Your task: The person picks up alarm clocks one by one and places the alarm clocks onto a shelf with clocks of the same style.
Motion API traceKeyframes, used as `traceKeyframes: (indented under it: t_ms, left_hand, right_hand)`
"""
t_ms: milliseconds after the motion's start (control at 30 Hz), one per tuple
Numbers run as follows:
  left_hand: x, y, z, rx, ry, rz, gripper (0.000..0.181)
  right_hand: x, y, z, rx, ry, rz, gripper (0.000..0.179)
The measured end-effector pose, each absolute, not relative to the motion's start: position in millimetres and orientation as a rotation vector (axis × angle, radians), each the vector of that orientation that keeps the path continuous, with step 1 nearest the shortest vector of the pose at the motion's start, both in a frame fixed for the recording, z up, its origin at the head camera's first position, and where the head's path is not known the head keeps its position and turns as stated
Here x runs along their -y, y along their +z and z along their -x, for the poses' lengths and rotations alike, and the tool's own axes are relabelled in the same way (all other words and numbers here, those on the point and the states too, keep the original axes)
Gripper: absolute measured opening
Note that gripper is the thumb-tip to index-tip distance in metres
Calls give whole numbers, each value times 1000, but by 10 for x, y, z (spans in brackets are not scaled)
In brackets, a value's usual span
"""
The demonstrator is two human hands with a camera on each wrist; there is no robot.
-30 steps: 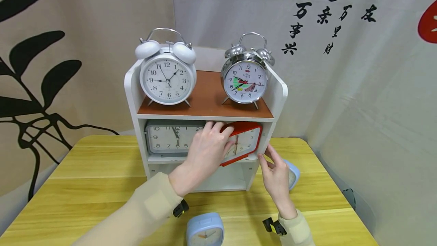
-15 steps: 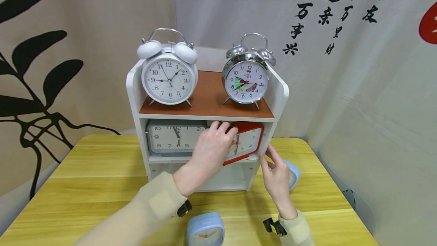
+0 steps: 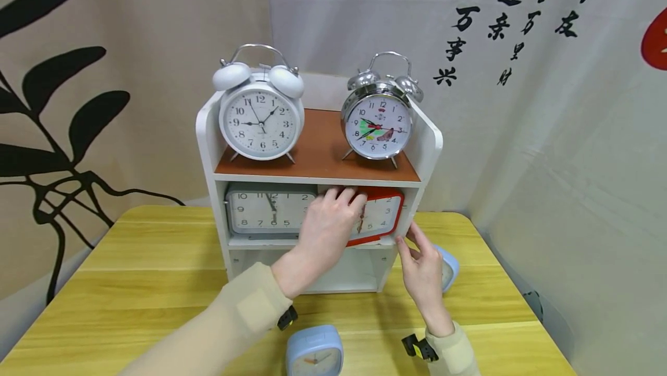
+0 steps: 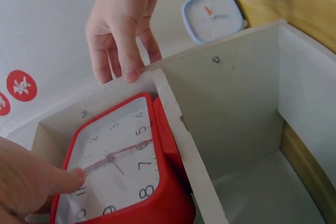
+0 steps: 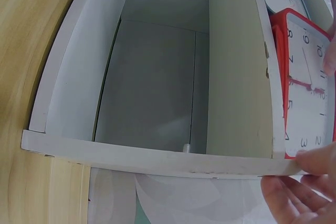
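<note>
My left hand (image 3: 330,222) grips a red square-framed clock (image 3: 383,214) by its top, with the thumb against the white face in the left wrist view. This clock sits askew in the right part of the middle compartment of a white shelf unit (image 3: 312,180). Its lower red edge overlaps the shelf board's front. Beside it on the left stands a grey rectangular clock (image 3: 260,211), partly hidden by my hand. My right hand (image 3: 424,274) pinches the front edge of the unit's right side panel, thumb (image 5: 315,160) inside and fingers outside.
A white twin-bell alarm clock (image 3: 260,121) and a silver one (image 3: 377,124) stand on the brown top board. One blue clock (image 3: 314,353) is on the wooden table (image 3: 156,283) in front; another blue clock (image 3: 449,269) sits right of the unit. Cloth backdrops hang behind.
The red clock has moved deeper into the middle compartment, its lower left corner going back. My left hand has followed slightly rightward. My right hand keeps its place on the panel.
</note>
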State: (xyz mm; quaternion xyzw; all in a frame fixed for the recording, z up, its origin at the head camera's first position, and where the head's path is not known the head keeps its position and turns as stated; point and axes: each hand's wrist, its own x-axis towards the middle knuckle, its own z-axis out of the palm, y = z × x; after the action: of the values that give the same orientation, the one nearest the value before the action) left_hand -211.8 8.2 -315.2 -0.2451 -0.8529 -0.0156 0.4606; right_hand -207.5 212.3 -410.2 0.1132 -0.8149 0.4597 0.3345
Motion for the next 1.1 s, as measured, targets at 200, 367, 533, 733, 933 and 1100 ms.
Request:
traceKeyframes:
  t_ms: [200, 367, 533, 733, 933, 1100]
  left_hand:
    - [-106, -3176, 2136, 2090, 0, 598, 29]
    - [-107, -3184, 2158, 2080, -5, 607, 29]
    - [-103, -3171, 2172, 2095, -26, 634, 30]
    - [-105, -3169, 2192, 2113, -48, 650, 31]
    - [-105, -3173, 2210, 2128, -49, 649, 34]
    - [-107, -3171, 2215, 2127, -51, 652, 36]
  right_hand:
    - [-2131, -4110, 2079, 2114, 1192, -314, 47]
    - [-2133, -4112, 2078, 2119, 1196, -314, 47]
    - [-2134, -4111, 2079, 2123, 1188, -310, 47]
    - [-2134, -4106, 2078, 2113, 1185, -326, 47]
    - [-2131, -4101, 2078, 2113, 1183, -330, 47]
    - [-2137, -4107, 2078, 2114, 1179, -328, 47]
